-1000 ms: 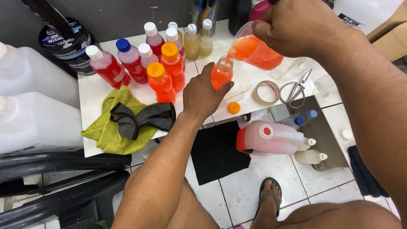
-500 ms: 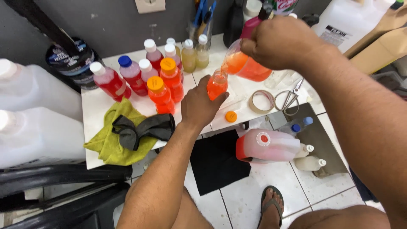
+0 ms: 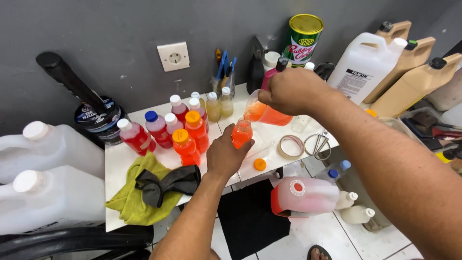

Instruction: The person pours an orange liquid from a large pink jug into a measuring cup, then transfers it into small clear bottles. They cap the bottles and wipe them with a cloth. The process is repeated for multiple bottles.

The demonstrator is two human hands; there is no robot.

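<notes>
— What's each hand doing?
— My left hand [image 3: 230, 156] grips the small bottle [image 3: 241, 133] on the table [image 3: 118, 161]; my right hand [image 3: 288, 90] tips the jug [image 3: 265, 113].
— Risk?
— Narrow neck: tip harder and it spills.

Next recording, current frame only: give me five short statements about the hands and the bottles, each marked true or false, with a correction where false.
1. The left hand grips a small bottle of orange liquid. True.
2. The right hand tilts a clear cup of orange liquid over that bottle. True.
3. The small bottle has its cap on. False: it is open, and an orange cap lies on the white table.
4. The green cloth lies right of the scissors. False: it lies far to their left.
5. The roll of tape lies beside the scissors. True.
</notes>
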